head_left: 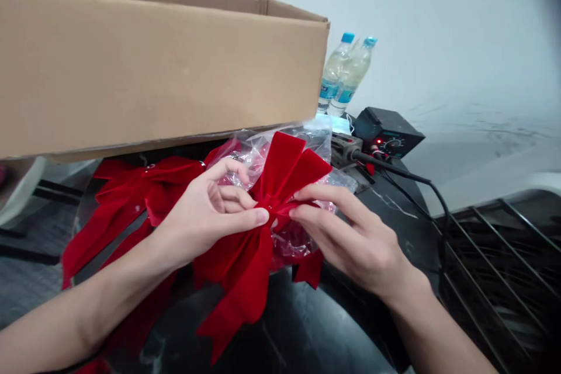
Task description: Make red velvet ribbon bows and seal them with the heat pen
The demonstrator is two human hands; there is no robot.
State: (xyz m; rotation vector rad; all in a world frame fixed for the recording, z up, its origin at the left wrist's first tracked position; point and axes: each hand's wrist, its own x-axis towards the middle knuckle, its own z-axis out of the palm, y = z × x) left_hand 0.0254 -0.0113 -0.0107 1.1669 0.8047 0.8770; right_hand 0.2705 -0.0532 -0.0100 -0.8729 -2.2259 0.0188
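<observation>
A red velvet bow (245, 286) with notched tails is held over the dark table, between both of my hands. The thumb of my left hand (214, 204) presses on the bow's centre knot, its other fingers curled behind. My right hand (346, 228) pinches a loop just right of the knot between thumb and fingers. Clear plastic bags (302, 239) lie beneath and behind the bow. Left of it, more red bows (162, 181) rest on the table, partly covered by my left wrist and forearm.
A large open cardboard box (166, 70) stands at the back left. Two bottles (346, 79) with blue caps are beside it. A black control box (390, 131) with a lit red light, a tool stand and a cable (394, 169) occupy the right side of the dark round table (315, 327).
</observation>
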